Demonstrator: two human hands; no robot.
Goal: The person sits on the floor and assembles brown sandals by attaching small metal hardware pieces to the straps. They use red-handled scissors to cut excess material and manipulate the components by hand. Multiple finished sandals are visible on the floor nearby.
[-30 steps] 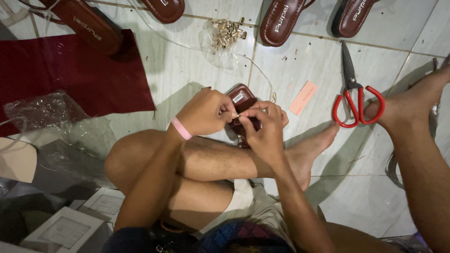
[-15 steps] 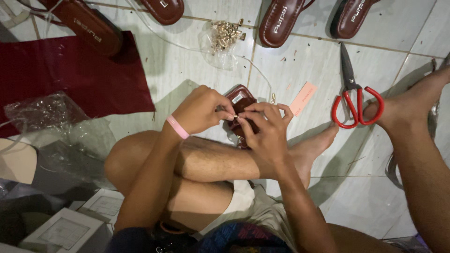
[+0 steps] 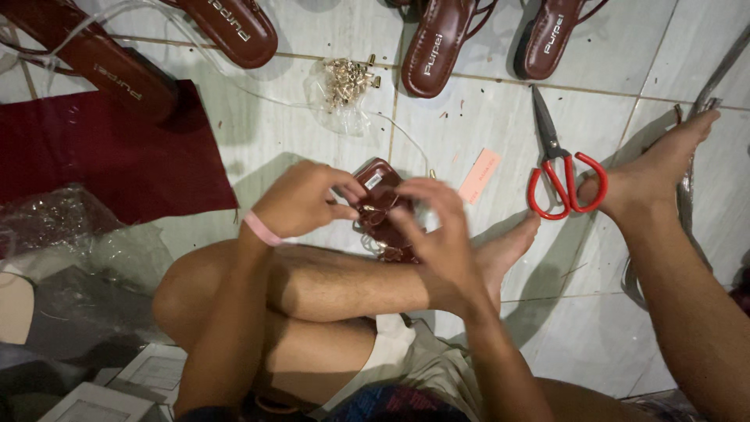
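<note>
Fingers of my left hand [image 3: 301,199] and right hand [image 3: 437,234] pinch the sandal [image 3: 380,187], fitting its strap; steady threading seems next.

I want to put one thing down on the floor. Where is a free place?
Bare tile lies between the dark red cloth and the bag of metal buckles, and below the red scissors beside the foot. Around both hands it is crowded.
</note>
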